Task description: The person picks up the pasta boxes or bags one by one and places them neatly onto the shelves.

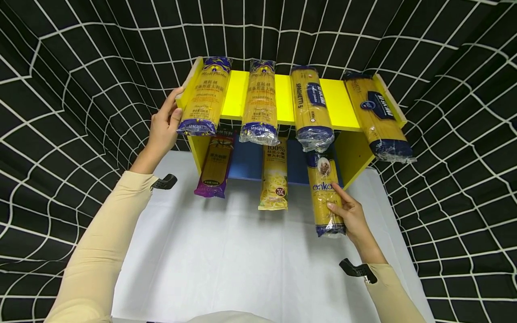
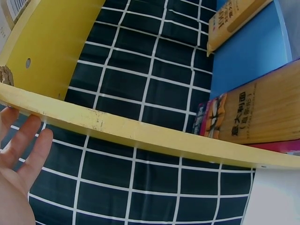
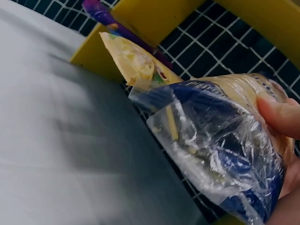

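Note:
In the head view my right hand [image 1: 350, 217] grips the right edge of an "anka" spaghetti packet [image 1: 326, 197], thumb on its front. The packet's upper end is under the top shelf, and its lower end juts out toward me. Up close in the right wrist view, my thumb [image 3: 279, 115] presses the wrapper near the crinkled clear end of the packet [image 3: 220, 154]. My left hand [image 1: 163, 123] touches the left side panel of the yellow shelf unit [image 1: 234, 96]. The left wrist view has its relaxed fingers [image 2: 35, 150] against the panel's outer side [image 2: 117, 124].
Several spaghetti packets [image 1: 258, 98] lie across the yellow top, overhanging its front. On the blue lower shelf [image 1: 247, 154] are a purple-ended packet [image 1: 214, 166] and a yellow packet [image 1: 275, 175]. White cloth [image 1: 242, 255] spreads in front; black gridded fabric [image 1: 452, 134] surrounds it.

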Tool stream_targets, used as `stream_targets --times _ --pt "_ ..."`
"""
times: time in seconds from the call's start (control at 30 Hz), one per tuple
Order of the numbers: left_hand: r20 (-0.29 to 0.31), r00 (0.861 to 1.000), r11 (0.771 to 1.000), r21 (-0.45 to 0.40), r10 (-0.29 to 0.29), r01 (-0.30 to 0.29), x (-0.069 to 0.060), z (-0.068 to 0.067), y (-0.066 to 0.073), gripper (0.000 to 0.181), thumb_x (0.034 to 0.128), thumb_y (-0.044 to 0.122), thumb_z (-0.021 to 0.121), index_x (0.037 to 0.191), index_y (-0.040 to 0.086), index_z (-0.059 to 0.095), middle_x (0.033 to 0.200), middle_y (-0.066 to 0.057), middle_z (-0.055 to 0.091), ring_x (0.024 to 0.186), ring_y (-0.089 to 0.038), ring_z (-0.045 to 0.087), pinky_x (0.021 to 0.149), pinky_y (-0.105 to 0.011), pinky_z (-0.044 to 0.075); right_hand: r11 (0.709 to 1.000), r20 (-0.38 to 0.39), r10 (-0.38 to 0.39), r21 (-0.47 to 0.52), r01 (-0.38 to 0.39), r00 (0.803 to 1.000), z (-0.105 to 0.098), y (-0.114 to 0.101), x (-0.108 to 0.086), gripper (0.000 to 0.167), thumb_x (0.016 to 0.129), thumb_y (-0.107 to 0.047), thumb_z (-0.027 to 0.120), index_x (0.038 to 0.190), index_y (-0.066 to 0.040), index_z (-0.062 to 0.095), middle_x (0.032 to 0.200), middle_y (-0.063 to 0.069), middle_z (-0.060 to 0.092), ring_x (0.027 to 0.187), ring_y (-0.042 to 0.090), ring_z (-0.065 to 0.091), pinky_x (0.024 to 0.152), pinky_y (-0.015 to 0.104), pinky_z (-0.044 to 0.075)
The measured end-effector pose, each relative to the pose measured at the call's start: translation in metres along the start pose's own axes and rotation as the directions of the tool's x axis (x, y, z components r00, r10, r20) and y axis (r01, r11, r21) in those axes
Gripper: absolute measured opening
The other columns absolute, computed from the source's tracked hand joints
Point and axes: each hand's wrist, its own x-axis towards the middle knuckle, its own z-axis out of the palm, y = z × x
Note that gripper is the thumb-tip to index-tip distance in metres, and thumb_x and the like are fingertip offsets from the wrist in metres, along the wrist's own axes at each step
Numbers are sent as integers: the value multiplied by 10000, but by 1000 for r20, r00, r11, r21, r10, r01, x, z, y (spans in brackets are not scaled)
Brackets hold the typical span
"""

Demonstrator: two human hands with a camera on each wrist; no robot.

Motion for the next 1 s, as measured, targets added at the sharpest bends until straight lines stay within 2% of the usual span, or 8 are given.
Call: stream_targets --times 0.1,0.17,0.37,0.53,0.67,0.77,0.9,1.0 --pt "-1 1000 1000 -4 -1 1 -1 0 0 461 1057 290 429 1511 350 374 1332 -141 640 777 31 556 653 -70 454 1000 -27 9 30 -8 1000 -2 -2 0 684 946 -75 650 1545 -213 349 1638 56 288 1172 -38 534 892 125 499" --pt "-1 1000 1000 -7 -2 2 -1 0 0 461 1057 288 432 1510 349 377 1334 -140 639 773 33 557 651 -70 453 999 -42 12 49 -10 999 -5 -3 0 680 950 -63 639 1544 -226 350 1642 36 278 1183 -36 524 891 127 499" --pt "0 1000 1000 -7 2 -2 -1 0 0 460 1056 284 435 1509 350 379 1340 -132 639 758 46 555 639 -67 450 993 -81 18 115 -9 997 -12 -3 -2 670 960 -42 613 1542 -243 348 1562 -58 394 1158 -20 547 880 138 511" --pt "-3 1000 1000 -10 12 -12 0 0 -1 461 1055 277 437 1508 348 381 1330 -132 645 751 32 558 636 -73 450 988 -116 32 155 -13 993 -17 -4 -1 662 967 -79 615 1542 -271 347 1583 -71 353 1144 -18 541 862 134 512" --pt "1 1000 1000 -10 4 -4 -1 -1 0 464 1054 280 438 1509 348 378 1335 -129 642 756 30 556 637 -73 448 983 -140 51 181 -25 989 -19 -3 1 657 974 -94 606 1545 -279 339 1501 -83 422 1107 -12 557 830 140 519" --pt "4 1000 1000 -6 0 0 -1 -1 0 466 1054 287 436 1511 353 374 1343 -127 638 763 30 556 638 -74 450 980 -145 63 198 -33 987 -20 -2 2 663 973 -94 607 1548 -278 331 1463 -104 446 1092 -8 568 821 145 523" --pt "7 1000 1000 7 2 -2 -1 -1 -1 469 1054 308 429 1515 367 361 1348 -127 634 776 38 562 649 -65 460 976 -126 71 213 -43 989 -21 0 4 679 968 -107 619 1552 -279 319 1602 -63 317 1115 -13 553 839 138 519" --pt "11 1000 1000 17 3 -3 0 -1 -1 473 1054 322 425 1517 379 348 1347 -124 633 785 45 568 661 -57 468 971 -114 76 233 -48 991 -22 2 7 680 966 -100 619 1552 -272 320 1592 -54 325 1112 -10 557 842 139 523"
